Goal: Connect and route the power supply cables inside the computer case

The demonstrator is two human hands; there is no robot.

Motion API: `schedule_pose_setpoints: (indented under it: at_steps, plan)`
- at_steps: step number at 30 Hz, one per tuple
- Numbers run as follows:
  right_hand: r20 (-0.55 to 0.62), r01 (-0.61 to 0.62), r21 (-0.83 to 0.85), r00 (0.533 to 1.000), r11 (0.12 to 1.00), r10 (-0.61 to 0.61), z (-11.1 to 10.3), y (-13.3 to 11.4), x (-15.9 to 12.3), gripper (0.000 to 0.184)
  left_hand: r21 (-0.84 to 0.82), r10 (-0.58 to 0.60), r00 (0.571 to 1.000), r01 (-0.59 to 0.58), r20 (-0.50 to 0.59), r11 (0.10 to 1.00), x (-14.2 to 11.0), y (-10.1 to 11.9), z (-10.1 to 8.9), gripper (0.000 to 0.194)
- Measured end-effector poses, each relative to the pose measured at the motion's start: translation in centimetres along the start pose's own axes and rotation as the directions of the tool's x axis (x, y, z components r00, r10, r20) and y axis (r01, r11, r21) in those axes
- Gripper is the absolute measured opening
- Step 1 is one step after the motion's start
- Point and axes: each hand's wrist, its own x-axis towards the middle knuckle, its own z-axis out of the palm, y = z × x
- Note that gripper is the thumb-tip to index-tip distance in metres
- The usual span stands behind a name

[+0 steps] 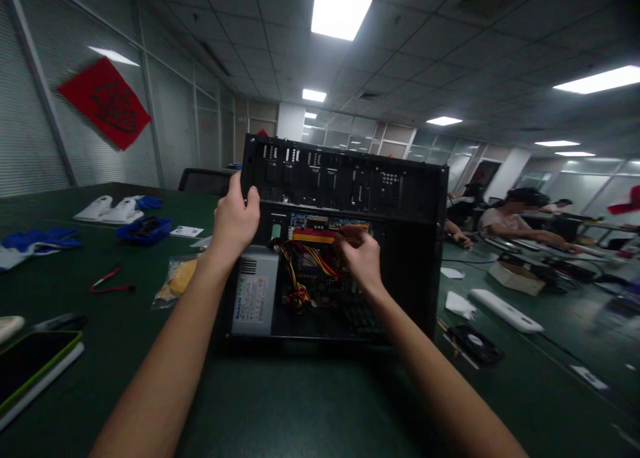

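Observation:
A black computer case point(410, 258) stands tilted on the green table, its open side toward me. My left hand point(237, 211) grips the case's left edge, thumb on the inner side. My right hand point(361, 251) reaches inside, fingers bent together near the right end of the yellow and red memory slots point(313, 235). What those fingers hold, if anything, is hidden. The motherboard point(320, 281) sits behind a bundle of coloured power cables point(299, 295). At the lower left of the case is a silver power supply point(255, 291) with a label.
On the green table point(240, 405), blue-and-white gloves point(40, 239), a blue tray point(144, 230), a red cable point(113, 281) and a phone point(37, 365) lie left. Right are a black fan point(475, 343), a white power strip point(506, 310) and an open box point(517, 276). Other people point(520, 221) sit beyond.

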Motion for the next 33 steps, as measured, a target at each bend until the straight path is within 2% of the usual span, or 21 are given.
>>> schedule_pose_setpoints:
  at_steps: [4, 8, 10, 12, 15, 17, 19, 21, 23, 25, 27, 31, 33]
  plan:
    - [-0.036, 0.009, -0.099, 0.999, 0.995, -0.013, 1.4, 0.4, 1.3, 0.029, 0.009, -0.001, 1.000, 0.001, -0.002, 1.000, 0.0, -0.1, -0.1, 0.053]
    - [-0.043, -0.136, 0.074, 0.989, 0.988, 0.139, 1.5, 1.2, 2.4, 0.039, 0.014, 0.013, 1.000, -0.013, 0.007, 1.000, 0.0, -0.1, -0.1, 0.052]
    - [0.011, -0.221, 0.152, 0.975, 0.963, 0.222, 1.4, 1.4, 2.9, 0.042, 0.020, 0.011, 1.000, -0.011, 0.009, 1.000, 0.0, -0.1, -0.1, 0.053]
    - [0.058, -0.263, 0.150, 0.965, 0.953, 0.257, 1.3, 1.4, 3.4, 0.039, 0.016, 0.010, 1.000, -0.010, 0.006, 1.000, 0.0, -0.1, -0.1, 0.053]
    - [0.045, -0.151, 0.034, 0.988, 0.988, 0.149, 1.3, 1.0, 4.4, 0.034, 0.001, 0.012, 1.000, -0.012, 0.003, 1.000, -0.1, -0.1, -0.1, 0.052]
    - [0.046, 0.001, -0.168, 0.999, 0.986, 0.007, 1.5, 0.7, 5.0, 0.028, -0.002, 0.005, 1.000, -0.005, 0.012, 1.000, -0.1, -0.1, -0.1, 0.052]
    - [0.139, 0.170, -0.412, 0.983, 0.895, -0.122, 1.6, 0.4, 5.6, 0.019, -0.005, 0.000, 1.000, 0.000, 0.019, 1.000, -0.1, -0.1, -0.1, 0.053]
    - [0.284, 0.308, -0.589, 0.944, 0.747, -0.166, 1.7, 0.1, 6.0, 0.019, -0.009, 0.007, 1.000, -0.007, 0.020, 1.000, -0.1, -0.1, -0.2, 0.053]
    - [0.392, 0.376, -0.696, 0.913, 0.612, -0.116, 1.7, -0.4, 6.3, 0.025, 0.004, 0.004, 1.000, -0.004, 0.025, 1.000, -0.1, -0.1, -0.2, 0.054]
    - [0.425, 0.389, -0.770, 0.904, 0.506, -0.048, 1.6, -1.1, 6.5, 0.028, 0.026, -0.006, 0.999, 0.005, 0.037, 1.000, -0.2, 0.0, -0.3, 0.054]
    - [0.426, 0.385, -0.810, 0.905, 0.442, -0.007, 1.6, -1.8, 6.6, 0.029, 0.042, -0.013, 0.999, 0.011, 0.044, 0.999, -0.2, 0.1, -0.3, 0.053]
    - [0.456, 0.409, -0.830, 0.889, 0.379, 0.041, 1.7, -2.6, 6.4, 0.032, 0.055, -0.010, 0.999, 0.008, 0.036, 0.998, -0.2, -0.1, -0.1, 0.052]
    - [0.475, 0.429, -0.836, 0.878, 0.341, 0.059, 1.9, -2.8, 6.1, 0.035, 0.053, 0.031, 0.998, -0.034, 0.050, 0.998, -0.2, -0.5, 0.1, 0.054]
